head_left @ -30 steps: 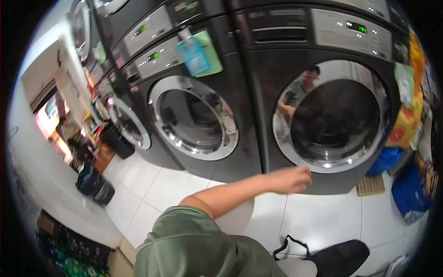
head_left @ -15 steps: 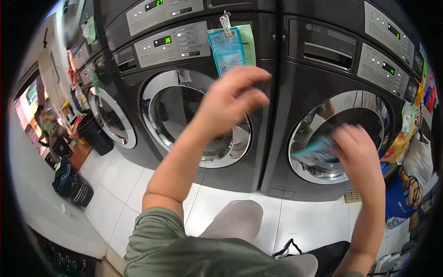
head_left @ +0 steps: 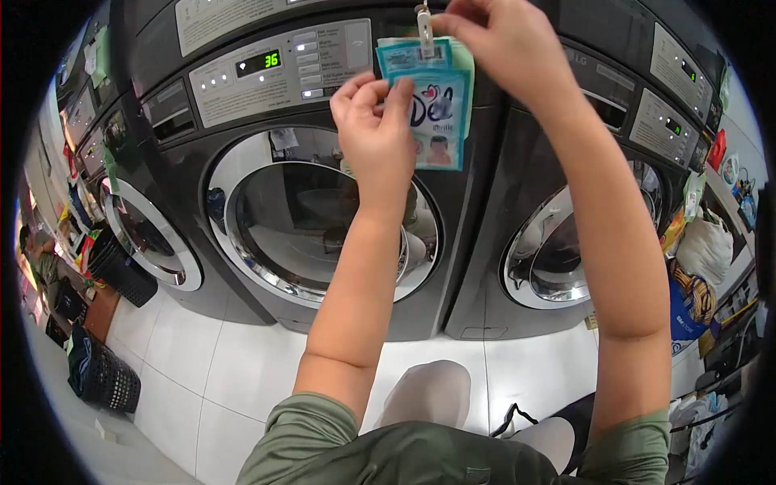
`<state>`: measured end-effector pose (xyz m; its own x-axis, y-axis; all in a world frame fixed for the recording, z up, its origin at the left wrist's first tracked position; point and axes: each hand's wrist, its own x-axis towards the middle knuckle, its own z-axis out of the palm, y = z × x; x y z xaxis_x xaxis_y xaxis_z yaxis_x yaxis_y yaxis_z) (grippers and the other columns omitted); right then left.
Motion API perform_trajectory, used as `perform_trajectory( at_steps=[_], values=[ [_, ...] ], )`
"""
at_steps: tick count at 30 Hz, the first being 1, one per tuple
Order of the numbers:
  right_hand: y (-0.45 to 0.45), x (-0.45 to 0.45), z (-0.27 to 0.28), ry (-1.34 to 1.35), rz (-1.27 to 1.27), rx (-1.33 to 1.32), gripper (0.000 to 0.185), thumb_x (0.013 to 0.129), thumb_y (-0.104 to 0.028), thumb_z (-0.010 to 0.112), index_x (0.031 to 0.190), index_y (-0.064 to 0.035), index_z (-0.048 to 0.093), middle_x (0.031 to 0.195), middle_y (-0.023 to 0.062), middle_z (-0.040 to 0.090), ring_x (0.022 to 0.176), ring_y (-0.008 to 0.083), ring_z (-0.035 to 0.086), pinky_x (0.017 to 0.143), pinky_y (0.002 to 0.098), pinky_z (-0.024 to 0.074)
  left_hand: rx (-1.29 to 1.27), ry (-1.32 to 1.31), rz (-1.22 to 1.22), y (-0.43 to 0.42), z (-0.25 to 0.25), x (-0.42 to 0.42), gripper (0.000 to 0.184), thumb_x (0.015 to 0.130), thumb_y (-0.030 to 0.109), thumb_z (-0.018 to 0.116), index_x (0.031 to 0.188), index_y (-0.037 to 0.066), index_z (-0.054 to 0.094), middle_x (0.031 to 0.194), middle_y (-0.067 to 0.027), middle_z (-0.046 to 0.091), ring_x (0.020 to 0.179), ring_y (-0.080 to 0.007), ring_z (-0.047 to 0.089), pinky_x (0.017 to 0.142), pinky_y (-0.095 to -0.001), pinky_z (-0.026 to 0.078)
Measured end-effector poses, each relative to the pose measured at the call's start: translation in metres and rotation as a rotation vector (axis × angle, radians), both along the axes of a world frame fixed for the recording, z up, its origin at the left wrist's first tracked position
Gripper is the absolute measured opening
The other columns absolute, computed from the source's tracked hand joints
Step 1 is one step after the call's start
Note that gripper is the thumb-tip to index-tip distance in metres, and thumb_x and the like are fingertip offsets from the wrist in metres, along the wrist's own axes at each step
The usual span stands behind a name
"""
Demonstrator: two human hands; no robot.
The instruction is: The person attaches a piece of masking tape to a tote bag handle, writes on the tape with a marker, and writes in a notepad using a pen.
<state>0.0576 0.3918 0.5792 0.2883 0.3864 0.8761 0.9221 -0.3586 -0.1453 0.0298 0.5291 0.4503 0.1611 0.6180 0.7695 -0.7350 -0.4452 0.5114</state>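
Observation:
In the head view, my left hand pinches the left edge of a turquoise sachet printed "Del gentle". The sachet hangs upright in front of another blue sachet and a pale green paper. A white clip grips the blue sachet and paper from above. My right hand is closed at the clip's upper end, its thumb against the clip; some fingers are cut off by the frame's top. Behind the hands is a dark front-loading machine.
Another front-loading machine stands to the right. A black laundry basket with clothes sits at the left, and a black bin stands behind it. At the far right are a white bag and a blue bag. A person is at the far left.
My right hand has moved up and left from the right-hand machine to the clip. The turquoise sachet, then in my right hand, is now in my left. The view has moved closer.

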Motion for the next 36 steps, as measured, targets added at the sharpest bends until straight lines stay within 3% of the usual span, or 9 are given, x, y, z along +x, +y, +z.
perform_trajectory(
  at_steps=[3, 5, 8, 9, 16, 19, 27, 31, 36],
  values=[
    [0.003, 0.014, 0.004, 0.160, 0.079, -0.048, 0.042, 0.085, -0.032, 0.074, 0.098, 0.0067, 0.069, 0.091, 0.0160, 0.072, 0.077, 0.0283, 0.067, 0.071, 0.0348, 0.0526, 0.048, -0.012, 0.210, 0.001, 0.011, 0.014, 0.022, 0.085, 0.020, 0.073, 0.087, -0.001, 0.066, 0.108, -0.0130, 0.057, 0.086, -0.0195, 0.056, 0.080, -0.0306, 0.047],
    [0.012, 0.020, 0.002, 0.351, 0.272, -0.065, 0.042, 0.084, -0.032, 0.075, 0.096, 0.0076, 0.069, 0.082, 0.0133, 0.070, 0.071, 0.0213, 0.064, 0.066, 0.0336, 0.0510, -0.004, -0.035, 0.082, 0.005, 0.014, 0.027, 0.022, 0.085, 0.020, 0.073, 0.088, -0.001, 0.065, 0.110, -0.0143, 0.057, 0.092, -0.0211, 0.056, 0.083, -0.0322, 0.046],
    [0.020, 0.011, 0.006, 0.525, 0.249, -0.031, 0.041, 0.084, -0.032, 0.076, 0.095, 0.0065, 0.070, 0.077, 0.0095, 0.066, 0.067, 0.0149, 0.059, 0.060, 0.0318, 0.0481, -0.081, -0.063, -0.096, 0.005, 0.022, 0.032, 0.019, 0.089, 0.016, 0.072, 0.091, -0.001, 0.064, 0.075, -0.0004, 0.061, 0.064, -0.0060, 0.051, 0.057, -0.0205, 0.043],
    [0.029, 0.015, 0.006, 0.576, 0.266, -0.003, 0.039, 0.084, -0.032, 0.076, 0.093, 0.0051, 0.070, 0.078, 0.0090, 0.066, 0.064, 0.0139, 0.057, 0.058, 0.0314, 0.0471, -0.114, -0.072, -0.167, 0.001, 0.028, 0.026, 0.019, 0.089, 0.016, 0.072, 0.091, -0.001, 0.063, 0.075, -0.0002, 0.060, 0.064, -0.0059, 0.051, 0.057, -0.0203, 0.043],
    [0.036, 0.022, 0.004, 0.862, 0.523, 0.157, 0.030, 0.090, -0.025, 0.070, 0.089, 0.0049, 0.068, 0.075, 0.0080, 0.063, 0.064, 0.0170, 0.057, 0.059, 0.0354, 0.0484, 0.025, -0.182, -0.094, 0.016, 0.028, 0.039, 0.028, 0.084, 0.004, 0.072, 0.103, -0.002, 0.054, 0.083, -0.0058, 0.063, 0.071, -0.0100, 0.057, 0.062, -0.0214, 0.045],
    [0.035, 0.014, 0.004, 0.991, 0.537, 0.224, 0.029, 0.091, -0.026, 0.070, 0.093, 0.0030, 0.068, 0.079, 0.0086, 0.064, 0.069, 0.0199, 0.059, 0.060, 0.0398, 0.0494, 0.043, -0.094, -0.107, 0.018, 0.022, 0.034, 0.037, 0.082, -0.002, 0.071, 0.112, -0.003, 0.049, 0.087, -0.0092, 0.064, 0.076, -0.0122, 0.059, 0.066, -0.0230, 0.048],
    [0.033, 0.016, -0.001, 0.934, 0.577, 0.245, 0.032, 0.089, -0.026, 0.071, 0.102, 0.0034, 0.068, 0.087, 0.0107, 0.068, 0.076, 0.0204, 0.062, 0.066, 0.0389, 0.0523, 0.114, -0.168, -0.271, 0.023, 0.041, 0.030, 0.041, 0.081, -0.008, 0.069, 0.116, -0.004, 0.049, 0.095, -0.0133, 0.068, 0.084, -0.0156, 0.065, 0.075, -0.0238, 0.053],
    [0.033, 0.026, 0.003, 0.966, 0.592, 0.242, 0.030, 0.090, -0.026, 0.071, 0.100, 0.0021, 0.069, 0.086, 0.0100, 0.068, 0.075, 0.0194, 0.062, 0.066, 0.0370, 0.0515, 0.114, -0.067, -0.296, 0.020, 0.031, 0.013, 0.048, 0.079, -0.009, 0.070, 0.122, -0.004, 0.050, 0.097, -0.0138, 0.068, 0.086, -0.0170, 0.065, 0.078, -0.0254, 0.052],
    [0.044, 0.039, 0.005, 1.047, 0.573, 0.199, 0.028, 0.092, -0.029, 0.067, 0.083, -0.0030, 0.069, 0.073, 0.0048, 0.063, 0.065, 0.0172, 0.056, 0.062, 0.0347, 0.0469, 0.044, 0.046, -0.296, 0.001, 0.042, -0.004, 0.045, 0.084, -0.014, 0.059, 0.125, 0.002, 0.050, 0.095, -0.0046, 0.060, 0.083, -0.0106, 0.056, 0.073, -0.0219, 0.046]
  ],
)
